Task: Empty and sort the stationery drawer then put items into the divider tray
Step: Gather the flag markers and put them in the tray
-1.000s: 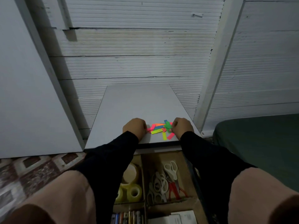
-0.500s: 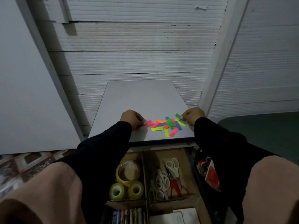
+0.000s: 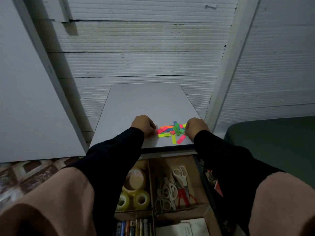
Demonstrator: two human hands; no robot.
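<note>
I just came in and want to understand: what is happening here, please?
A person is sorting stationery. Both hands rest on a grey board, the left hand and the right hand on either side of a pile of coloured paper strips. Below, a cardboard divider tray already holds tape rolls and scissors in separate compartments.

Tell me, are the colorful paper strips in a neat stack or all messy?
Messy. The paper strips lie scattered and crisscrossed on the white board.
</note>
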